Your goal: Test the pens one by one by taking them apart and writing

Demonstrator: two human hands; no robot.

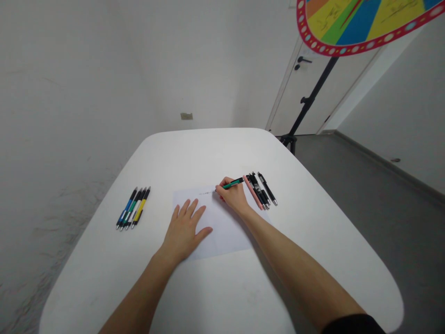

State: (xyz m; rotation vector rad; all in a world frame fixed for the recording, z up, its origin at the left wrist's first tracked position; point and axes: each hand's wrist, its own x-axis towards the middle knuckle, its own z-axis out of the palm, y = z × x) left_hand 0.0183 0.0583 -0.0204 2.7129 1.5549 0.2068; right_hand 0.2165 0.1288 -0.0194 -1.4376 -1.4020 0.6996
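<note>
A sheet of white paper (222, 232) lies on the white table, with a short line of small dark writing near its top edge. My left hand (184, 227) rests flat on the paper's left side, fingers spread. In my right hand (232, 195) is a green and black pen (232, 183), gripped close to its tip. The tip meets the paper at the end of the written line. Just right of that hand lie a pink pen (253, 192) and several black and white pens (261, 191), partly over the paper's edge.
At the left of the table (205, 153) lies a row of several pens (133, 208) in blue, green, white and yellow. A colourful wheel (361, 28) on a black stand (309, 102) rises beyond the far right corner, before a door (313, 79). A wall borders the left.
</note>
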